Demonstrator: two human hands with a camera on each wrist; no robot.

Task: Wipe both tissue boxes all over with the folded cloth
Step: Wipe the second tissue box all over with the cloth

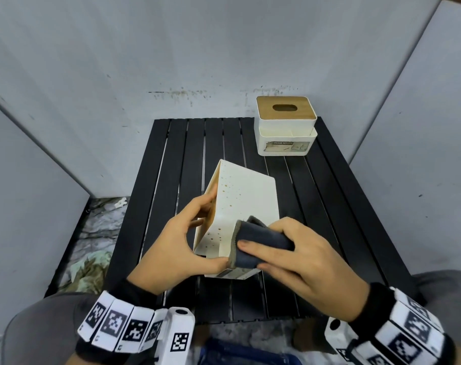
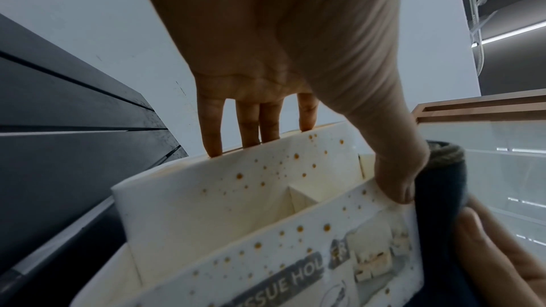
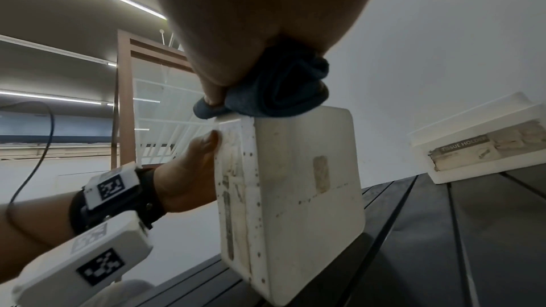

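Note:
A white tissue box (image 1: 246,204) dotted with brown spots stands tipped on its side in the middle of the black slatted table (image 1: 329,196). My left hand (image 1: 187,238) grips it, fingers over its left face and thumb on the near edge; the spotted front (image 2: 236,195) shows in the left wrist view. My right hand (image 1: 292,248) holds the folded dark blue cloth (image 1: 258,243) against the box's upper near corner, and the right wrist view shows the cloth (image 3: 274,88) pressed on the box (image 3: 295,183). A second white tissue box (image 1: 286,126) with a wooden lid stands upright at the back right.
Grey panels wall in the table at the back and both sides. A marbled floor (image 1: 97,233) shows left of the table. The second box (image 3: 478,144) stands well apart from the held one, with bare slats between them.

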